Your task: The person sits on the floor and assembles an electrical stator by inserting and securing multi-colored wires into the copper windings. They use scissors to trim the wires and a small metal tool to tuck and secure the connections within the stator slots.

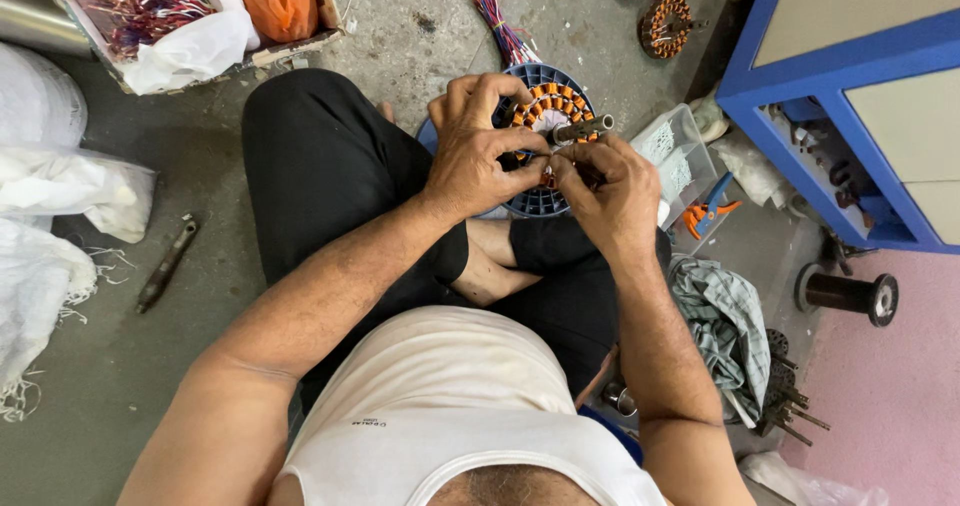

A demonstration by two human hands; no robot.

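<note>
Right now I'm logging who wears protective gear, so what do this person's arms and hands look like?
Both arms are bare from shoulder to wrist: the white sleeveless vest has no sleeves. The left hand and right hand are ungloved, and no watch, ring or wristband shows on either.

The scene is evenly and brightly lit from above, with soft light and no harsh glare. Shadows are faint and short, gathering under the person's arms and beside the blue cabinet (850,56). The middle is sharp; the wide lens bends and stretches things toward the 4 corners, where detail softens slightly.
</note>
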